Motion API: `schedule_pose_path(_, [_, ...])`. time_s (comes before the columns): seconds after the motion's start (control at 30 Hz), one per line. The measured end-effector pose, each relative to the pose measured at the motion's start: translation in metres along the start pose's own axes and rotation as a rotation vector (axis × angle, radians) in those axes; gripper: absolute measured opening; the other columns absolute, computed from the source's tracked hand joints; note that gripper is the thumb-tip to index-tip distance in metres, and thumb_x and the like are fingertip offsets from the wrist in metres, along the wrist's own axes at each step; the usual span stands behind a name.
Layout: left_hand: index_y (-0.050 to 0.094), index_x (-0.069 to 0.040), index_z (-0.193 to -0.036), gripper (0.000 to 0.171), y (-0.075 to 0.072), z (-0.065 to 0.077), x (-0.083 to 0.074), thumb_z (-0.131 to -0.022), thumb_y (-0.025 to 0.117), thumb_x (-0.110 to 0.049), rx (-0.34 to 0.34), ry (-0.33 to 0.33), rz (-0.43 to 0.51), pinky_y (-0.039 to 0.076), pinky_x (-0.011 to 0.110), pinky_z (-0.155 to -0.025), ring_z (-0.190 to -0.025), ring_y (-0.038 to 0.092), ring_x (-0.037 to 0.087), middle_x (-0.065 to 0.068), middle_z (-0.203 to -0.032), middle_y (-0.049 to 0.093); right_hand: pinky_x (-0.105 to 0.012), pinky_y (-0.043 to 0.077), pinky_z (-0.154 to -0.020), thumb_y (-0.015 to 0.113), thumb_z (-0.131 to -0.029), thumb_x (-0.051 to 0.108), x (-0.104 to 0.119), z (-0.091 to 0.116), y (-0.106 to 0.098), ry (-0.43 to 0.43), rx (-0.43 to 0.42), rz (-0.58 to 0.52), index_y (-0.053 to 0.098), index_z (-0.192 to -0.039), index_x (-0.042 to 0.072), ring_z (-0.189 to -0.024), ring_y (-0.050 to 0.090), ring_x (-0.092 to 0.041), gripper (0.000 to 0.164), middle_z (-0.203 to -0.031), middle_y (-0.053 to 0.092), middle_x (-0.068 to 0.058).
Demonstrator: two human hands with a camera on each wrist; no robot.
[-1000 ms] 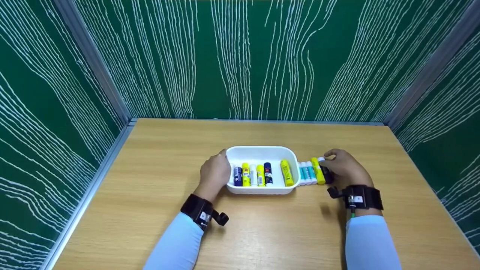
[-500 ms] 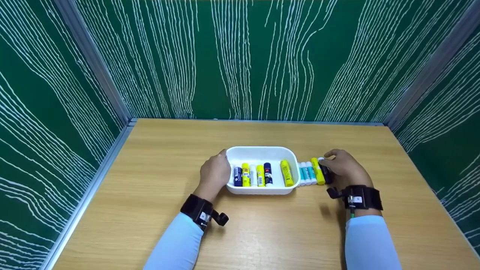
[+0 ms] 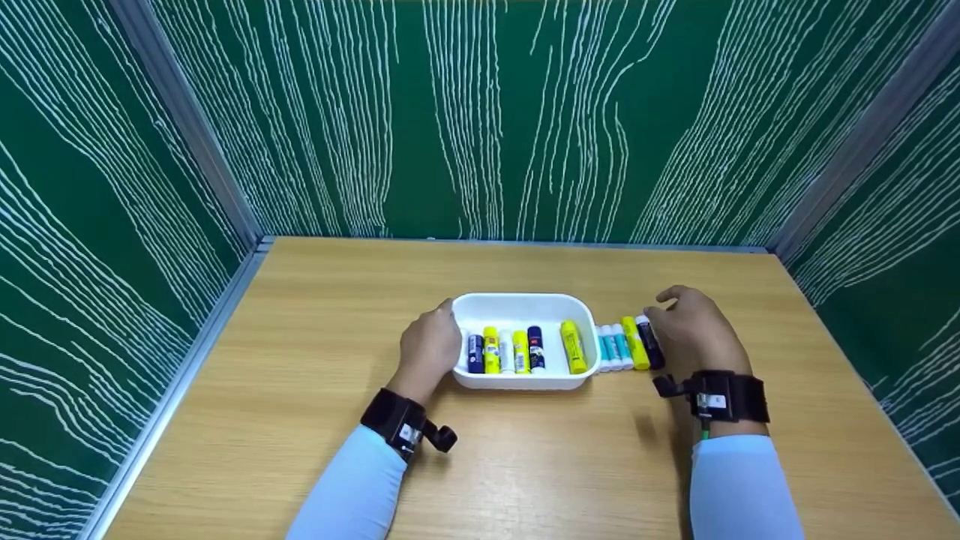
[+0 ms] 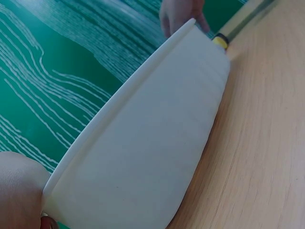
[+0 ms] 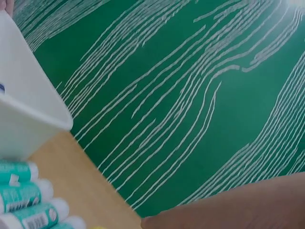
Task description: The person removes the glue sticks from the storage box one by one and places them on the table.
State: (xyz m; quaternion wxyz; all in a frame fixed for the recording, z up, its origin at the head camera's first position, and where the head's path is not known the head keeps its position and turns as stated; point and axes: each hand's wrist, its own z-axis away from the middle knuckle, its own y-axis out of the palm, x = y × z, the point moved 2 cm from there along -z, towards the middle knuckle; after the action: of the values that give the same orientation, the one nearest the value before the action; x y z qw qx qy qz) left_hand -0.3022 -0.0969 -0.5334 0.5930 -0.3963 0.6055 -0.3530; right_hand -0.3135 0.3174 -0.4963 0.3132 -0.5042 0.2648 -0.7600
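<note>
Hands flank the tray, short of the table's back edge.

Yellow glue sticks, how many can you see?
4. Two yellow glue sticks are in the left row of the white tub, one toward its right end, one on the table beside the black glue stick. More could be hidden.
</note>
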Motion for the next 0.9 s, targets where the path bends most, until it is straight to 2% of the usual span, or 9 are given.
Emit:
schedule_pose_path(0.17, [0.061, -0.006, -0.162, 0.048, 0.000, 0.000, -0.001, -0.123, 0.037, -0.020, 0.001, -0.004, -0.013, 0.069, 0.055, -0.093, -0.116, 0.082, 0.038, 0.022, -0.136, 0.081, -0.061, 0.061, -0.105, 0.061, -0.117, 0.039, 0.027, 0.013, 0.003, -0.106, -0.087, 0.084, 0.047, -0.168, 0.000, -0.130, 0.067, -0.049, 0.066, -0.154, 0.059, -0.039])
schedule_pose_path(0.33, [0.062, -0.007, -0.161, 0.047, 0.001, 0.001, -0.002, -0.122, 0.037, -0.019, 0.007, -0.006, -0.027, 0.069, 0.055, -0.090, -0.114, 0.082, 0.038, 0.022, -0.134, 0.081, -0.047, 0.064, -0.089, 0.065, -0.115, 0.034, 0.059, 0.028, 0.018, -0.199, -0.105, 0.103, 0.053, -0.163, 0.000, -0.117, 0.071, -0.042, 0.060, -0.143, 0.067, -0.033])
schedule_pose_path(0.5, [0.061, -0.008, -0.162, 0.048, 0.001, 0.001, -0.003, -0.122, 0.037, -0.020, 0.011, -0.010, -0.026, 0.068, 0.056, -0.092, -0.115, 0.082, 0.039, 0.022, -0.135, 0.081, -0.045, 0.066, -0.089, 0.069, -0.114, 0.029, 0.086, 0.038, 0.045, -0.282, -0.078, 0.083, 0.058, -0.159, 0.001, -0.114, 0.073, -0.039, 0.054, -0.138, 0.071, -0.028])
schedule_pose_path(0.6, [0.060, -0.008, -0.162, 0.048, 0.000, 0.000, -0.002, -0.123, 0.036, -0.021, 0.012, -0.010, -0.023, 0.068, 0.056, -0.095, -0.118, 0.082, 0.039, 0.022, -0.136, 0.081, -0.042, 0.066, -0.084, 0.071, -0.112, 0.028, 0.098, 0.040, 0.065, -0.319, -0.056, 0.088, 0.060, -0.157, 0.003, -0.109, 0.074, -0.037, 0.052, -0.135, 0.073, -0.025])
schedule_pose_path(0.73, [0.059, -0.006, -0.163, 0.048, -0.001, 0.000, -0.002, -0.123, 0.037, -0.021, 0.016, -0.010, -0.015, 0.068, 0.055, -0.097, -0.120, 0.081, 0.039, 0.022, -0.138, 0.080, -0.036, 0.062, -0.075, 0.073, -0.112, 0.028, 0.109, 0.040, 0.094, -0.323, -0.036, 0.130, 0.063, -0.156, 0.007, -0.097, 0.074, -0.030, 0.050, -0.125, 0.075, -0.020])
schedule_pose_path(0.9, [0.058, -0.006, -0.164, 0.048, -0.002, 0.001, -0.002, -0.123, 0.039, -0.021, 0.020, -0.012, -0.008, 0.069, 0.053, -0.097, -0.119, 0.082, 0.037, 0.022, -0.139, 0.079, -0.034, 0.058, -0.075, 0.074, -0.112, 0.028, 0.118, 0.038, 0.122, -0.337, -0.033, 0.193, 0.064, -0.157, 0.010, -0.092, 0.070, -0.025, 0.050, -0.110, 0.075, -0.013])
